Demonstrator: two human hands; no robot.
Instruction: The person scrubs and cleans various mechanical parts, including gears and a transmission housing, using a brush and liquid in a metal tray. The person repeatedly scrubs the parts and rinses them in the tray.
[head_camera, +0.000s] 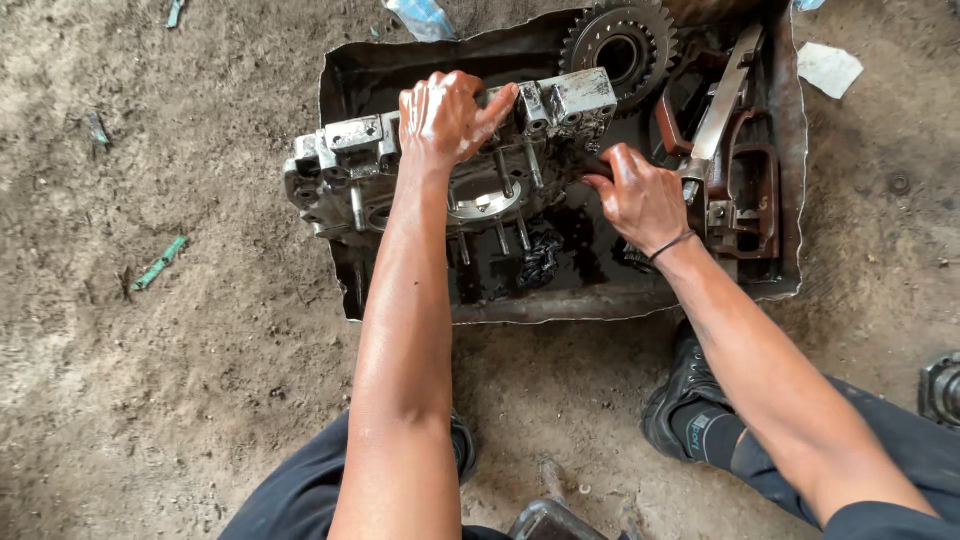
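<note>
From the head camera I look straight down on a shallow metal tray (790, 200) sitting on bare dirt ground (180, 380), its bottom black with oil. Across the tray's upper half lies a grey engine casing (350, 150), long side running left to right, studs pointing toward me, its left end overhanging the tray's left rim.

My left hand (445, 120) sits on top of the casing near its middle. The fingers are curled over the far edge and the thumb stretches right toward a squared block on the casing, so the hand is closed around the casting and gripping it. The forearm runs straight up from the bottom of the view.

My right hand (640, 195) is just right of the casing, low in the tray. Its fingertips press against the casing's dark right end; the fingers are bent, but I cannot tell whether they clasp anything, since their tips are hidden against the metal. A thin dark band circles that wrist.

So the casing lies between the two hands, one on top, the other at its right end.

Behind the casing, at the tray's far edge, stands a toothed gear (620, 45). To the right of my right hand lie a long silvery lever (730, 90) and brown cast parts (755, 195). A black shoe (685, 400) rests on the dirt below the tray.
</note>
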